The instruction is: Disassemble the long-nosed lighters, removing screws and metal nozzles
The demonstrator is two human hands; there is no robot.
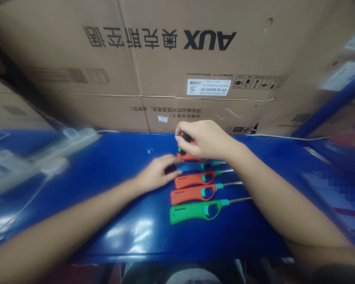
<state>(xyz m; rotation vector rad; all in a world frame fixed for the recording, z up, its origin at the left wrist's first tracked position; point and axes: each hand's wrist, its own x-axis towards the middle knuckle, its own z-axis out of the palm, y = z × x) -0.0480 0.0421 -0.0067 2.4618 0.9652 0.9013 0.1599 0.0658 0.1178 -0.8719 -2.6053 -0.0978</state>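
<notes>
My right hand [207, 136] grips a small screwdriver [182, 151] with a dark handle that has green and orange parts. Its thin shaft points down at the handle end of a blue long-necked lighter [191, 167]. With thumb and fingers, my left hand [158, 172] pinches that same end against the table. Behind the blue one lies an orange lighter [177, 157], mostly hidden by my right hand. Nearer to me, two orange lighters [191, 180] [192, 194] and a green lighter [189, 212] lie side by side, metal necks to the right.
Beneath everything is a blue tabletop [121, 232]. A large cardboard box [154, 79] with upside-down print stands along its back edge. White power strips [65, 148] and a cable lie at left. A phone-like flat object [340, 205] rests at right, partly blurred.
</notes>
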